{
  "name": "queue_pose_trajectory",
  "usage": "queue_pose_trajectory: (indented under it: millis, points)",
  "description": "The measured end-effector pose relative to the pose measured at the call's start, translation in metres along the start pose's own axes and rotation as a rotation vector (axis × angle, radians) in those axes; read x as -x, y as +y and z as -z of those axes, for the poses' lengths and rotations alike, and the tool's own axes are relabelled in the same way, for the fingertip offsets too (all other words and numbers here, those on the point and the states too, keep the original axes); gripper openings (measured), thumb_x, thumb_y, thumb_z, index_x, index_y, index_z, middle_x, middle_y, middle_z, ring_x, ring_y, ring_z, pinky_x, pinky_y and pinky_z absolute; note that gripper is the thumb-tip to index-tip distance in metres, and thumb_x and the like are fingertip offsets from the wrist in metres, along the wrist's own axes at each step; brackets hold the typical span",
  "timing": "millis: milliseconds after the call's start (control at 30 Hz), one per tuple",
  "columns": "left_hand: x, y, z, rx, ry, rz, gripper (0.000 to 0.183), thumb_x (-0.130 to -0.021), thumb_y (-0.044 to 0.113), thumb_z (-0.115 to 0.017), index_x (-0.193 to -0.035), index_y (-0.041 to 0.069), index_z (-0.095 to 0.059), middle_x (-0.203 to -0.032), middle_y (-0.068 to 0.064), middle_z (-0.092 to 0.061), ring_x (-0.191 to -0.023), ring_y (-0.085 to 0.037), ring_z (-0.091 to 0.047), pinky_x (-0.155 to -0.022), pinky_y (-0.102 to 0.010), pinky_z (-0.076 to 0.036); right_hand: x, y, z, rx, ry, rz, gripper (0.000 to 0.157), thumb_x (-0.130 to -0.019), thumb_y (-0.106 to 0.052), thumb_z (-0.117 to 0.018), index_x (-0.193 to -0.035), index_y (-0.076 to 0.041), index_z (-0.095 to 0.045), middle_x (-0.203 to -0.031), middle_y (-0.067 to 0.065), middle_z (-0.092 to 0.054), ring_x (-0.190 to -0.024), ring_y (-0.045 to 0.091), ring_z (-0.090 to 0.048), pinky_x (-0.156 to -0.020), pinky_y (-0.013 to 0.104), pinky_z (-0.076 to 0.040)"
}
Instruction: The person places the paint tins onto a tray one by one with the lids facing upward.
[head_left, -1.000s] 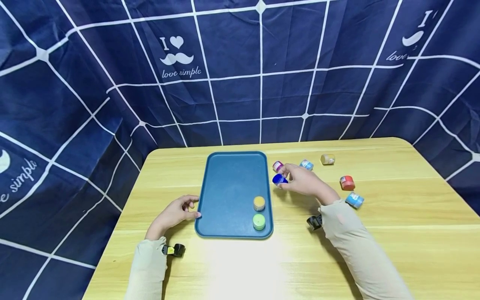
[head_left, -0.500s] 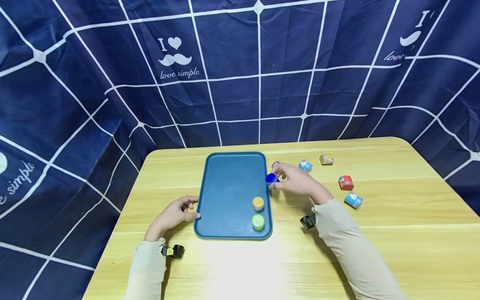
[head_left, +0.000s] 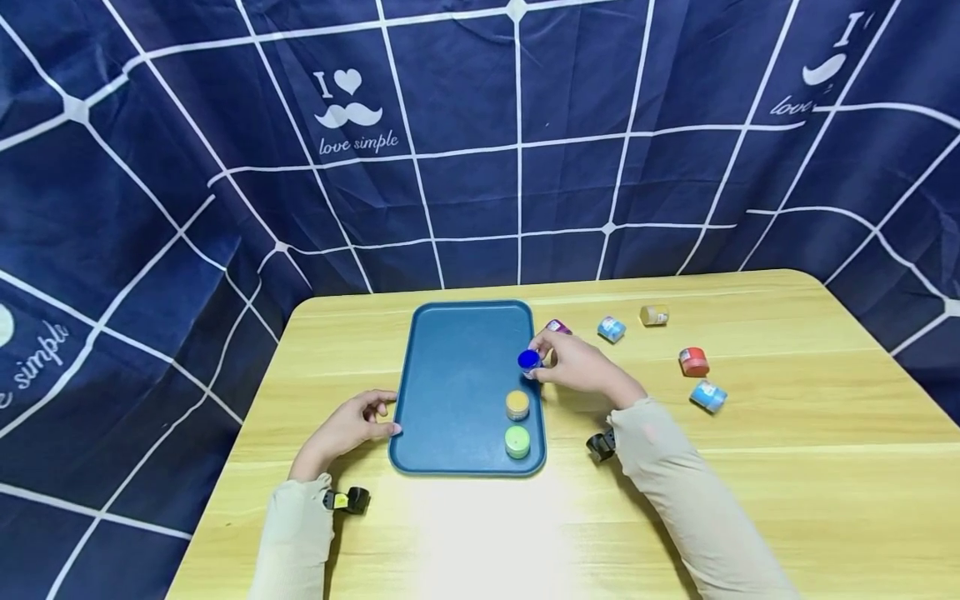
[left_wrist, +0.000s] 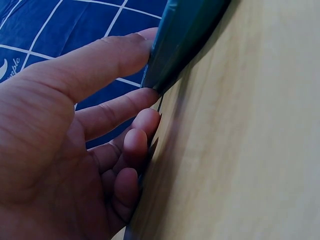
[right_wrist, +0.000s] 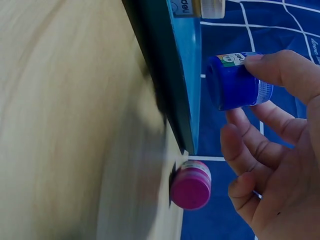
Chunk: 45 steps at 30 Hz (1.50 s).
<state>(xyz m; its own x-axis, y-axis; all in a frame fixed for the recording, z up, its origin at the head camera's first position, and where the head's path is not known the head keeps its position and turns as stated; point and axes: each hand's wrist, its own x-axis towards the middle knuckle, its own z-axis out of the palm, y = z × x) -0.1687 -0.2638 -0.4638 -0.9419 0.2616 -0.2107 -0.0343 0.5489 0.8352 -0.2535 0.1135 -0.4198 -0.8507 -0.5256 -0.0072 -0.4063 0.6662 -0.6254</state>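
Note:
My right hand [head_left: 576, 362] holds a small blue jar [head_left: 528, 360] between thumb and fingers, over the right side of a dark teal tray [head_left: 457, 358]. In the right wrist view the blue jar [right_wrist: 232, 85] is tipped sideways, with a printed label under the thumb. My left hand [head_left: 348, 429] rests at the tray's left edge. In the left wrist view its thumb and index fingertip touch the tray rim [left_wrist: 172, 42], while the other fingers bend loosely. A yellow-orange jar [head_left: 517, 405] and a green jar [head_left: 517, 442] stand on the tray near its front right corner.
A magenta jar [head_left: 558, 327] lies just outside the tray's right edge. Farther right lie a light-blue jar [head_left: 611, 329], a pale yellow jar [head_left: 654, 315], a red jar [head_left: 693, 362] and another light-blue jar [head_left: 708, 397]. A navy curtain [head_left: 465, 200] hangs behind the wooden table [head_left: 300, 350].
My right hand has carried the blue jar leftward from the table across the tray's right rim. The magenta jar shows again behind it. My left hand keeps its place.

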Motion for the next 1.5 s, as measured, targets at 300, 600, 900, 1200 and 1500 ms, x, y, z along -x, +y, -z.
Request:
queue_pose_trajectory:
  millis: [300,600,900,1200,1500]
  points:
    - [-0.001,0.001,-0.001,-0.004,0.0,0.0,0.058,-0.086,0.02,-0.073,-0.135,0.0,-0.05,-0.098,-0.008,-0.046,-0.081,-0.019,-0.039,-0.068,-0.027,-0.034,-0.008,0.001,-0.008,0.005,-0.046,-0.044,0.034,-0.082,-0.02,-0.07,-0.111,-0.008,-0.057,-0.103,0.007,-0.063,-0.083,0.015,-0.059,-0.072,0.03,-0.046]
    - [0.0,0.0,0.0,0.018,-0.002,0.003,0.058,-0.085,0.019,-0.074,-0.134,-0.001,-0.051,-0.097,-0.008,-0.046,-0.08,-0.019,-0.039,-0.067,-0.026,-0.035,-0.013,0.0,-0.014,0.07,-0.045,-0.069,0.033,-0.082,-0.025,-0.073,-0.109,-0.012,-0.06,-0.105,0.006,-0.065,-0.081,0.015,-0.059,-0.071,0.032,-0.047]
    - [-0.001,0.0,0.0,0.007,0.005,0.007,0.06,-0.083,0.02,-0.076,-0.134,-0.002,-0.052,-0.097,-0.007,-0.047,-0.08,-0.017,-0.041,-0.066,-0.024,-0.036,-0.017,0.001,-0.021,0.087,-0.049,-0.071,0.032,-0.082,-0.022,-0.073,-0.11,-0.011,-0.06,-0.106,0.006,-0.066,-0.085,0.015,-0.06,-0.076,0.036,-0.049]
    - [-0.001,0.0,0.0,0.008,0.008,0.006,0.06,-0.083,0.018,-0.076,-0.134,-0.002,-0.052,-0.097,-0.008,-0.047,-0.079,-0.018,-0.041,-0.065,-0.024,-0.036,-0.017,0.001,-0.021,0.064,-0.053,-0.094,0.032,-0.082,-0.021,-0.073,-0.109,-0.011,-0.059,-0.107,0.007,-0.065,-0.086,0.016,-0.061,-0.079,0.038,-0.049]
    - [-0.001,0.001,0.0,0.005,0.008,0.014,0.059,-0.083,0.019,-0.076,-0.133,-0.002,-0.052,-0.097,-0.007,-0.046,-0.079,-0.018,-0.04,-0.066,-0.024,-0.035,-0.016,-0.001,-0.02,0.062,-0.054,-0.099,0.032,-0.083,-0.021,-0.073,-0.109,-0.01,-0.059,-0.105,0.008,-0.064,-0.091,0.019,-0.061,-0.082,0.04,-0.049]
